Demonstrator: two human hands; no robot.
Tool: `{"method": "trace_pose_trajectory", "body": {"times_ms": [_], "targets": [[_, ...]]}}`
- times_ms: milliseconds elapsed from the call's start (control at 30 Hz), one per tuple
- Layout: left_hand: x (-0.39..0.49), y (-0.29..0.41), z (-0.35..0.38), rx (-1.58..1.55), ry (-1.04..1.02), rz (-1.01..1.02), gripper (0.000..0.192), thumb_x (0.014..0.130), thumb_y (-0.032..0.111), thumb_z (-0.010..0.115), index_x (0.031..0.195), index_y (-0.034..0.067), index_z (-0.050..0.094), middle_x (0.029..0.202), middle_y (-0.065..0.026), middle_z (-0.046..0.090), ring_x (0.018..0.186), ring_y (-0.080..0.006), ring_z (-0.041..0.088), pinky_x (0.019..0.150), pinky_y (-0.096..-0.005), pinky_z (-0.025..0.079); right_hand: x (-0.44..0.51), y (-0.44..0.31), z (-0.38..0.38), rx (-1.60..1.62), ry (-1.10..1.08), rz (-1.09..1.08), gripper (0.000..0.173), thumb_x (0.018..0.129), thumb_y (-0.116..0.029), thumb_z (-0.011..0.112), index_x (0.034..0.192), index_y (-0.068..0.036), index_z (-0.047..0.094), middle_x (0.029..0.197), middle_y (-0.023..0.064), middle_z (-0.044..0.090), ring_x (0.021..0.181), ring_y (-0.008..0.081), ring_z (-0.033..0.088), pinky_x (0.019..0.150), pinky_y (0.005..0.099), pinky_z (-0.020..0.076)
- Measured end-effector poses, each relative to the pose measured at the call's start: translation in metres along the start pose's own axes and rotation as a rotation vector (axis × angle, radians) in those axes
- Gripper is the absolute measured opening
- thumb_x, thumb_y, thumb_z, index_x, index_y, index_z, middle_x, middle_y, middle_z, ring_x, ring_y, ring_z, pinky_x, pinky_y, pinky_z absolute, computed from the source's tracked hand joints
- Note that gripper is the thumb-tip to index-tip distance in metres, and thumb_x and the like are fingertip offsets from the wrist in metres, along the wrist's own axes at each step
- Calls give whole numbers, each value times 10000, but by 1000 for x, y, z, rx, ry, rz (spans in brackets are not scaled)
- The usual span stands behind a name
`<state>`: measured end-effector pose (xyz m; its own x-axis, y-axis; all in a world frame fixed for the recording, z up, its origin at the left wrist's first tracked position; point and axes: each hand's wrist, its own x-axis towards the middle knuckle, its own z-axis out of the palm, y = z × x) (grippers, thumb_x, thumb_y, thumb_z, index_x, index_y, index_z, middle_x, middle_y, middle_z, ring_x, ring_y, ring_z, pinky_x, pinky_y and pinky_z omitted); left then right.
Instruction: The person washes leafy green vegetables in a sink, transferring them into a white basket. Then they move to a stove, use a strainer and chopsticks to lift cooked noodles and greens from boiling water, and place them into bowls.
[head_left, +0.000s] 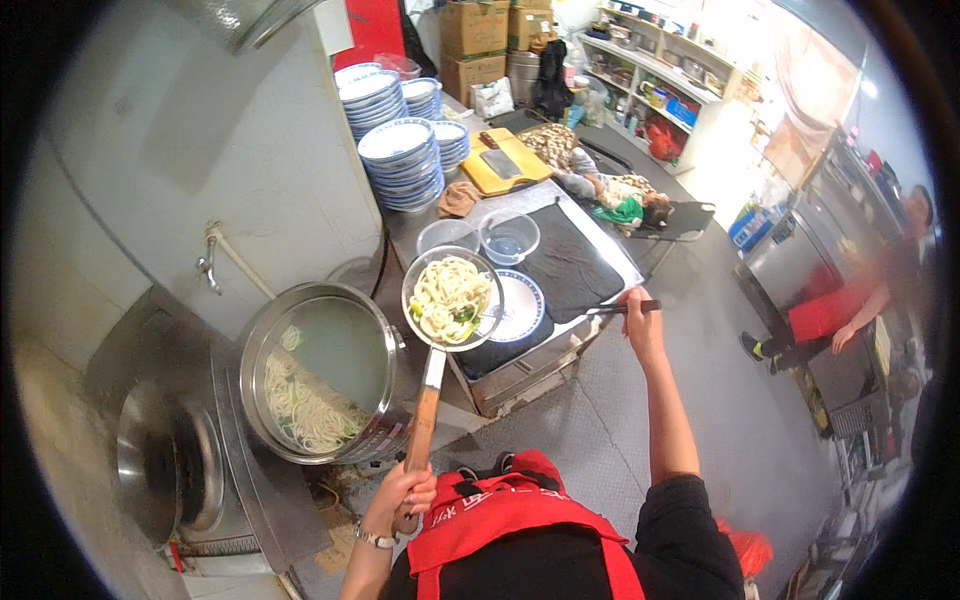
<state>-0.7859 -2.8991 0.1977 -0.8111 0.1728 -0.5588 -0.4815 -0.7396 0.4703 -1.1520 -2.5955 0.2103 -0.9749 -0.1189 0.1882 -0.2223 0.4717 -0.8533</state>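
Observation:
My left hand (411, 495) grips the wooden handle of a wire mesh strainer (429, 420). Noodles (450, 296) with some green leaves lie in its basket, which is held over the table's near left corner, partly covering a white bowl with a blue patterned rim (525, 306). My right hand (643, 322) is closed around dark chopsticks (616, 307), out past the table's right edge. To the left, a large steel pot (394, 390) holds cloudy water and more noodles (315, 409). Two clear plastic bowls (510, 238) (448, 234) stand behind the strainer.
Stacks of blue-rimmed bowls (405, 161) stand at the table's back left, beside a cleaver (500, 163) on a yellow cutting board (525, 184). A dark cloth (574, 262) covers part of the table. A wok (150, 450) is far left. A person lies on chairs behind; another person is at right.

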Motion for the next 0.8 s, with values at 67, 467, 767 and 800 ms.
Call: {"method": "trace_pose_trajectory", "body": {"times_ms": [67, 467, 767, 800], "targets": [[18, 11, 5, 121, 36, -24, 64, 905, 72, 474, 923, 96, 418, 588, 23, 370, 417, -47, 321, 362, -219, 296, -20, 1, -13, 151, 22, 21, 362, 971, -279, 360, 829, -29, 579, 578, 70, 527, 505, 149, 527, 494, 306, 425], [55, 51, 17, 622, 283, 62, 134, 826, 29, 462, 888, 80, 355, 574, 1, 393, 401, -82, 392, 341, -273, 382, -86, 48, 10, 578, 152, 210, 365, 998, -322, 345, 916, -41, 563, 698, 43, 553, 549, 107, 545, 490, 246, 443], [59, 51, 28, 995, 493, 229, 198, 815, 86, 535, 936, 14, 395, 583, -59, 482, 404, -151, 488, 354, -312, 415, -62, 30, 100, 583, -162, 203, 369, 990, -311, 341, 950, -20, 564, 778, 65, 593, 578, 141, 597, 494, 264, 476], [60, 50, 29, 1029, 534, 221, 208, 812, 92, 544, 936, 8, 400, 585, -72, 496, 405, -162, 502, 357, -320, 419, -59, 27, 112, 572, -213, 216, 362, 994, -305, 345, 956, -17, 561, 786, 69, 596, 604, 140, 601, 514, 265, 478]]}}
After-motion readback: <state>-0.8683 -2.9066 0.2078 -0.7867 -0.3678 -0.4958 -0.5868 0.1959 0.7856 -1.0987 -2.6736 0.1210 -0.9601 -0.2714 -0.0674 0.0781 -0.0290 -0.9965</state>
